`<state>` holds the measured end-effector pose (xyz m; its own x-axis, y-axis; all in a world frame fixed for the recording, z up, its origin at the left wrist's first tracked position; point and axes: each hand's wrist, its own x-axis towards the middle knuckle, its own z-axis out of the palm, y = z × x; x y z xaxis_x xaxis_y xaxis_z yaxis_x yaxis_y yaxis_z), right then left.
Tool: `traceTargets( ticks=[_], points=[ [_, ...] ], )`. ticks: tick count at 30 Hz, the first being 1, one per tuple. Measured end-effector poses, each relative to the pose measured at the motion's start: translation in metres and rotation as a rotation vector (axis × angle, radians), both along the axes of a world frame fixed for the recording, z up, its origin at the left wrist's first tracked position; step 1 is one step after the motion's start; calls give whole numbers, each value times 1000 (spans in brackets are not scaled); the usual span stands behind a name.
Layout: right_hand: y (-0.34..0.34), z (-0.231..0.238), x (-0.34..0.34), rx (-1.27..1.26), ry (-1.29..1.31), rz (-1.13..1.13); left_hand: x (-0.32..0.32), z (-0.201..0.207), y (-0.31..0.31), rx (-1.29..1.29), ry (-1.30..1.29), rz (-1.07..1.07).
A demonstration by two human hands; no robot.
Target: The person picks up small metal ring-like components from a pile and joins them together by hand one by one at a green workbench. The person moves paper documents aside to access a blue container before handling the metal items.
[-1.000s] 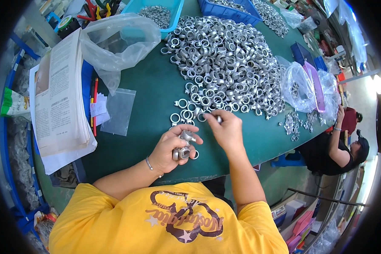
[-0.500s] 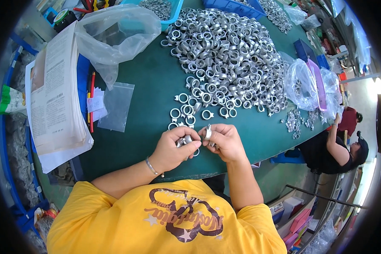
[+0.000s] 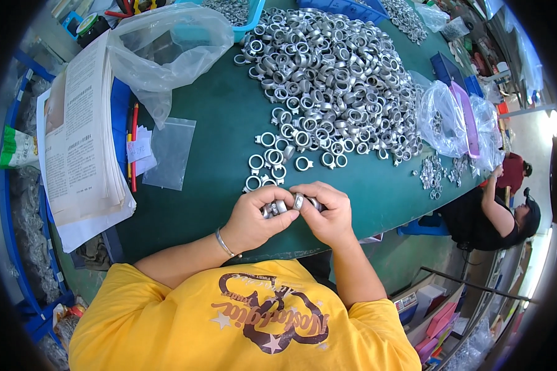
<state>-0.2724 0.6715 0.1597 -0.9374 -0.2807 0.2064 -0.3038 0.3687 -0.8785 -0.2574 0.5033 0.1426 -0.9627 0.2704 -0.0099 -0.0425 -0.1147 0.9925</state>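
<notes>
My left hand [image 3: 254, 216] is closed around a few small silver metal rings [image 3: 275, 208], partly hidden by the fingers. My right hand [image 3: 329, 213] pinches a metal ring [image 3: 299, 201] edge-on between thumb and fingers. More grey metal shows behind that thumb. Both hands nearly meet at the near edge of the green table [image 3: 220, 133], fingertips side by side. Just beyond them lie loose rings [image 3: 254, 182], each with a small lug. Farther off rises a large heap of the same rings [image 3: 340, 80].
At the left are a stack of papers [image 3: 80, 136], pencils [image 3: 134, 148], a flat clear bag [image 3: 170, 154] and a larger plastic bag [image 3: 173, 55]. A light blue bin [image 3: 250, 15] holds small parts. Small metal pieces [image 3: 432, 176] lie right. Two people sit beyond, one in black [image 3: 495, 216].
My right hand has moved closer to my left. The ring in its pinch has turned and now sits beside the left fingertips. The left hand has barely shifted.
</notes>
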Motion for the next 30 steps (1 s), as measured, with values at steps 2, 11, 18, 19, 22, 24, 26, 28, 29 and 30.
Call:
traceTargets(
  ticks=[2, 11, 18, 19, 22, 24, 26, 28, 29, 30],
  points=[
    [3, 2, 2, -305, -407, -33, 0, 0, 0, -14, 54, 12],
    [14, 7, -1, -506, -792, 56, -3, -2, 1, -182, 399, 65],
    [12, 0, -2, -468, -421, 63, 1, 4, 0, -150, 206, 126],
    [12, -3, 0, -467, -417, 63, 2, 5, 0, -144, 170, 130],
    [5, -8, 3, -739, -682, -68, 4, -2, 1, -43, 160, 236],
    [-5, -10, 5, -885, -872, -62, -1, 4, -5, -135, 457, 367],
    [-25, -7, 11, -1031, -1039, -43, -3, 12, -14, -227, 756, 427],
    [-43, -10, 17, -1333, -1184, 41, -3, 22, -13, -326, 862, 375],
    [-49, -1, 17, -1400, -1266, 23, -4, 24, -13, -367, 891, 314],
    [-52, -8, 19, -1514, -1249, 71, -8, 25, -12, -485, 959, 284]
  ],
)
